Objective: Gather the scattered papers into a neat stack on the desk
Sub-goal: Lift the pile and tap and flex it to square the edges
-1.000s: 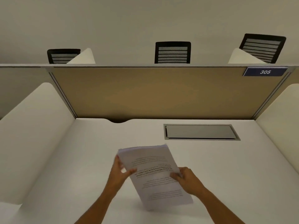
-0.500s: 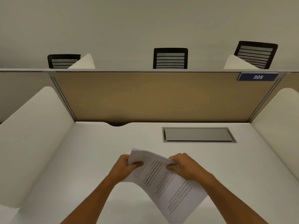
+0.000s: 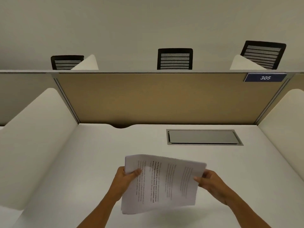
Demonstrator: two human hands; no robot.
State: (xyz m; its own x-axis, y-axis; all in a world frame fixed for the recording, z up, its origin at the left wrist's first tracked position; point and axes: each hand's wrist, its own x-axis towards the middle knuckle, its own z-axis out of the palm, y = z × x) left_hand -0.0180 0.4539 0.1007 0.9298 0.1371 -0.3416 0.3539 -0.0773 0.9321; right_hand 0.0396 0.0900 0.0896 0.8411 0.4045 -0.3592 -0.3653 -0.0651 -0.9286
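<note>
Papers were held in one bundle above the white surface, in front of the person and nearer than the grey recessed panel. A soft shadow lay on the surface below the bundle, which suggested it was lifted clear and not resting. The left hand was closed on the left edge, thumb on the printed top sheet and fingers hidden underneath. The right hand was closed on the right edge, thumb tip on top near the corner.

As a judgement, the sheets would handle as light, thin and floppy: the bundle sagged and curved between the two grips, and its near edge drooped. Loose sheets slide easily over each other, so a pinch at one corner alone could let them fan out or slip. Holding both side edges, as seen, looked the sensible grip, with the lower edge free to be tapped square on the surface.

Counted: one bundle, made of several sheets whose exact number could not be told from the layered edges; two hands; one recessed panel. No other loose paper showed on the surface.
</note>
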